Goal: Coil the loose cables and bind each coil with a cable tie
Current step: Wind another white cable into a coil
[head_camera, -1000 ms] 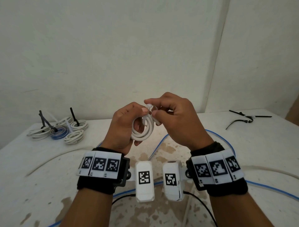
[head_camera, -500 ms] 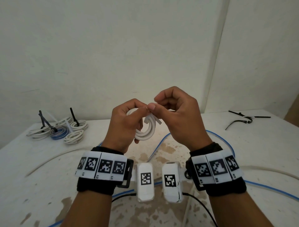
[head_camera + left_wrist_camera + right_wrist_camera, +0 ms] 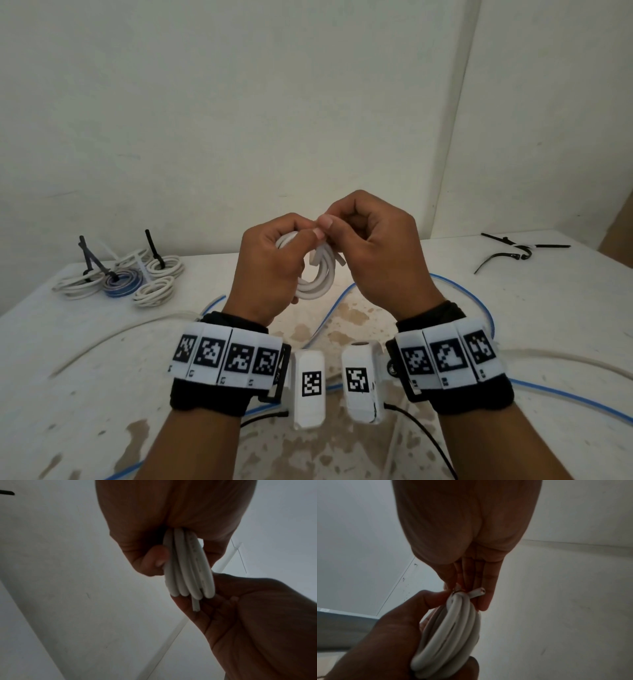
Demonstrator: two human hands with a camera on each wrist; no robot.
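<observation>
My left hand (image 3: pixel 298 240) grips a white cable coil (image 3: pixel 317 274) held upright above the table, fingers curled through its loops. My right hand (image 3: pixel 329 224) pinches a thin white strip, apparently a cable tie (image 3: pixel 458 586), at the top of the coil. Two cut cable ends (image 3: pixel 329 257) stick out just below that pinch. In the left wrist view the coil (image 3: pixel 187 566) hangs from my left hand (image 3: pixel 159 559), with my right hand's palm (image 3: pixel 240 608) right beneath it. In the right wrist view the coil (image 3: pixel 453 628) sits in my left hand (image 3: pixel 393 635), and one cable end (image 3: pixel 477 593) pokes out against my right hand's fingers (image 3: pixel 488 585). Most of the tie is hidden.
Several bound coils (image 3: pixel 154 270), one of them blue (image 3: pixel 121 284), lie at the back left of the white table (image 3: pixel 85 411). Black cable ties (image 3: pixel 513 250) lie at the back right. Loose blue cable (image 3: pixel 565 401), white cable (image 3: pixel 102 342) and a black wire (image 3: pixel 428 442) cross the table below my wrists.
Both hands have lifted the coil slightly. My right hand has moved from the coil's side up to its top, where thumb and forefinger now pinch close against my left thumb.
</observation>
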